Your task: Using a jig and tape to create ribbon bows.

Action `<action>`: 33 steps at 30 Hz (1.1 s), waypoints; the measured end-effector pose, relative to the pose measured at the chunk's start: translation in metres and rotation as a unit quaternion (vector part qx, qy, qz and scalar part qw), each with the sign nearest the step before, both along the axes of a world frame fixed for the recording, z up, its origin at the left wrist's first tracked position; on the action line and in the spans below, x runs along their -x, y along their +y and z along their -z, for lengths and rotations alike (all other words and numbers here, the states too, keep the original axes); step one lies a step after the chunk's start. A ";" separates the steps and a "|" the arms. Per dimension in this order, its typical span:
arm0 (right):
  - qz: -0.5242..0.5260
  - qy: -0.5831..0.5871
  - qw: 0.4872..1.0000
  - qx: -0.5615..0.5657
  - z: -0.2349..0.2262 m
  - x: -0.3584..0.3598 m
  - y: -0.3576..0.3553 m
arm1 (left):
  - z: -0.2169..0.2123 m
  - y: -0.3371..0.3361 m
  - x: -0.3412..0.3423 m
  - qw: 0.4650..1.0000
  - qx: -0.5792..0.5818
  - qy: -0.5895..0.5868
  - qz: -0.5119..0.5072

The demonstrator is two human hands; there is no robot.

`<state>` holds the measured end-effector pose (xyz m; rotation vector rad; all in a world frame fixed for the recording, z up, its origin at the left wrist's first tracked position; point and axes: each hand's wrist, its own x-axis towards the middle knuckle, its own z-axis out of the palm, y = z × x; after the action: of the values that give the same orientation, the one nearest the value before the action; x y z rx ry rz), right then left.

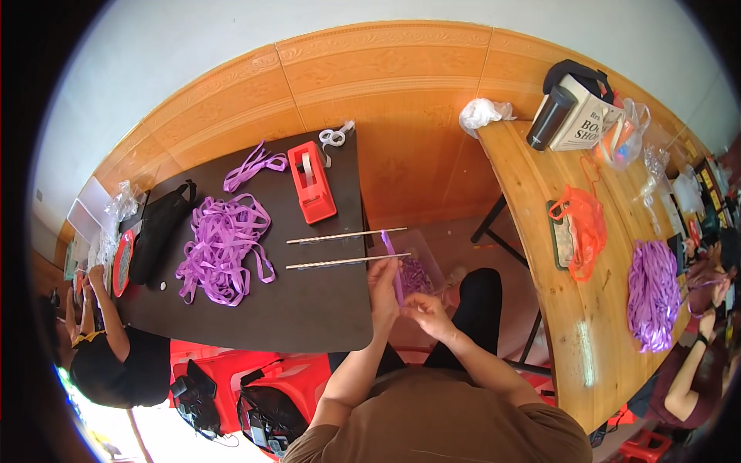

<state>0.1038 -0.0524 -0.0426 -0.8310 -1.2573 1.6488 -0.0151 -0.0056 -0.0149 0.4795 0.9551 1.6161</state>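
Note:
A short length of purple ribbon (399, 287) runs between my hands, just past the right edge of the dark table (309, 305). My left hand (383, 289) has its fingers closed on the ribbon's upper part, next to the near thin rod (347, 262). Lower and to the right, my right hand (429, 316) pinches its lower end. The far thin rod (347, 235) lies roughly parallel, and both rods stick out over the edge. A purple strip (387, 241) hangs at the far rod's end. Beneath is a clear plastic bin (434, 258) with purple ribbon pieces.
On the dark table are a tangled purple ribbon heap (224, 247), a red tape dispenser (312, 185) and a black pouch (158, 239). The wooden table (532, 185) at right holds a ribbon bundle (653, 297), a phone (562, 235) and a red bag (584, 231). People sit at both sides.

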 end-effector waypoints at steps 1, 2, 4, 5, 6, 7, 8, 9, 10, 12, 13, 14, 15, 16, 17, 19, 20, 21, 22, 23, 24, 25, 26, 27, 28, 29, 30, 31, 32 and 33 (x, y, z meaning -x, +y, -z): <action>-0.001 -0.024 1.000 0.000 0.004 0.001 -0.008 | 0.002 0.000 0.000 1.000 0.004 0.002 -0.001; -0.008 -0.016 1.000 0.020 0.013 0.000 -0.018 | 0.001 0.001 0.000 1.000 0.004 0.002 -0.001; -0.022 -0.054 0.997 0.047 0.028 -0.006 -0.042 | 0.002 0.001 0.000 0.999 -0.024 0.025 -0.008; -0.037 -0.085 0.993 0.079 0.033 -0.011 -0.055 | 0.002 0.002 -0.001 0.999 -0.023 0.024 -0.008; -0.037 -0.085 0.992 0.081 0.039 -0.012 -0.064 | 0.003 0.002 -0.001 0.999 -0.022 0.038 -0.017; -0.031 -0.078 0.994 0.070 0.040 -0.011 -0.072 | 0.003 0.002 -0.001 0.998 -0.021 0.052 -0.025; -0.025 -0.070 0.995 0.060 0.041 -0.010 -0.077 | 0.004 0.002 -0.001 0.998 -0.019 0.052 -0.024; -0.026 -0.079 0.995 0.053 0.042 -0.013 -0.079 | 0.006 0.003 0.001 0.998 -0.024 0.055 -0.026; -0.025 -0.079 0.995 0.055 0.042 -0.016 -0.077 | 0.006 0.002 0.001 0.997 -0.030 0.058 -0.028; -0.041 -0.085 0.994 0.063 0.044 -0.020 -0.075 | 0.007 -0.002 -0.001 0.997 -0.030 0.069 -0.028; -0.041 -0.085 0.994 0.063 0.046 -0.021 -0.074 | 0.006 -0.002 -0.002 0.996 -0.033 0.081 -0.029; -0.035 -0.088 0.994 0.053 0.049 -0.023 -0.075 | 0.004 -0.005 -0.003 0.996 -0.033 0.081 -0.029; -0.028 -0.090 0.995 0.042 0.051 -0.024 -0.075 | 0.003 -0.011 -0.005 0.992 -0.012 0.125 -0.017; -0.031 -0.090 0.995 0.042 0.051 -0.025 -0.075 | 0.003 -0.018 -0.006 0.986 0.010 0.169 -0.007; -0.027 -0.078 0.995 0.060 0.050 -0.026 -0.074 | 0.007 -0.025 -0.009 0.990 0.045 0.137 -0.008; -0.024 -0.067 0.994 0.078 0.051 -0.026 -0.074 | 0.025 -0.038 -0.014 0.986 0.054 0.157 -0.010; -0.019 -0.050 0.996 0.078 0.054 -0.026 -0.073 | 0.031 -0.045 -0.016 0.986 0.060 0.153 0.001; -0.014 -0.033 0.996 0.079 0.057 -0.026 -0.072 | 0.037 -0.054 -0.017 0.982 0.067 0.178 0.012; -0.014 -0.033 0.996 0.079 0.057 -0.026 -0.072 | 0.043 -0.063 -0.017 0.976 0.074 0.203 0.023; -0.014 -0.034 0.996 0.078 0.057 -0.025 -0.072 | 0.051 -0.068 -0.016 0.973 0.064 0.223 0.019; -0.013 -0.035 0.996 0.077 0.058 -0.024 -0.073 | 0.059 -0.071 -0.014 0.973 0.064 0.223 0.018; -0.013 -0.036 0.996 0.078 0.058 -0.025 -0.073 | 0.056 -0.073 -0.013 0.976 0.075 0.202 0.022; -0.012 -0.036 0.996 0.076 0.059 -0.025 -0.073 | 0.054 -0.074 -0.013 0.979 0.086 0.182 0.026; -0.011 -0.036 0.997 0.074 0.060 -0.026 -0.074 | 0.052 -0.074 -0.013 0.979 0.087 0.181 0.027; -0.012 -0.037 0.997 0.073 0.059 -0.025 -0.073 | 0.049 -0.072 -0.011 0.979 0.081 0.185 0.022; -0.014 -0.040 0.996 0.082 0.059 -0.026 -0.074 | 0.047 -0.071 -0.011 0.979 0.076 0.188 0.018; -0.015 -0.042 0.995 0.090 0.058 -0.026 -0.074 | 0.044 -0.070 -0.011 0.979 0.075 0.188 0.017; -0.016 -0.043 0.995 0.090 0.057 -0.026 -0.075 | 0.042 -0.070 -0.012 0.979 0.073 0.190 0.014; -0.016 -0.043 0.996 0.080 0.055 -0.026 -0.075 | 0.041 -0.070 -0.012 0.979 0.070 0.192 0.012; -0.016 -0.044 0.996 0.070 0.054 -0.026 -0.075 | 0.039 -0.069 -0.012 0.979 0.070 0.192 0.012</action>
<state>0.1296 -0.1279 -0.0963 -0.9817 -1.2317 1.7587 -0.0029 -0.0745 -0.0537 0.7179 1.3349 1.4488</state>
